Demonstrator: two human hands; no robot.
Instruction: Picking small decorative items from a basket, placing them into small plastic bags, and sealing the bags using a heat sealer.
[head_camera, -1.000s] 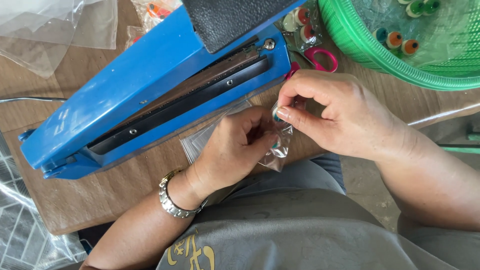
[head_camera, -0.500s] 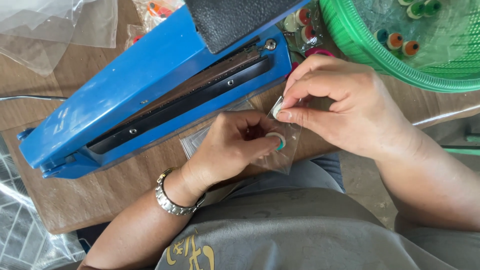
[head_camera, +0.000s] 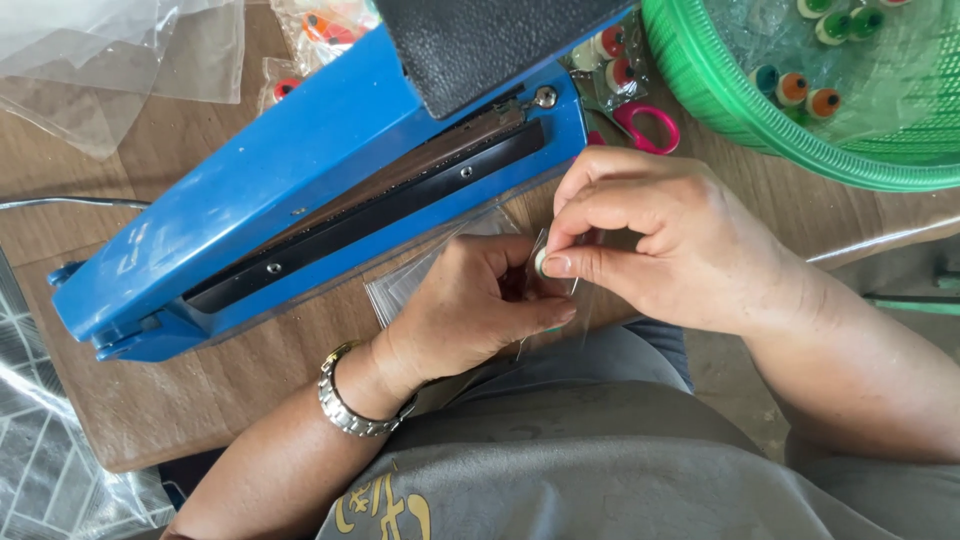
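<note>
1. Carefully, then: from my remote seat I see the left hand (head_camera: 470, 310) curled shut around the small clear bag (head_camera: 560, 300), just in front of the blue heat sealer (head_camera: 310, 190) at the table (head_camera: 130, 400) edge, over my lap.
2. The right hand (head_camera: 650, 240) pinches a small round white piece (head_camera: 541, 262) between thumb and forefinger at the bag's mouth.
3. I judge the piece could slip from that narrow pinch and drop past the table edge, since the bag hangs beyond the wood.
4. The thin film could fold shut under my left thumb, blocking the opening.
5. Against half a second ago, the bag is mostly hidden behind my left fingers, the teal-edged piece inside no longer shows, and the pink scissors (head_camera: 645, 125) near the green basket (head_camera: 720, 90) are uncovered again.
</note>
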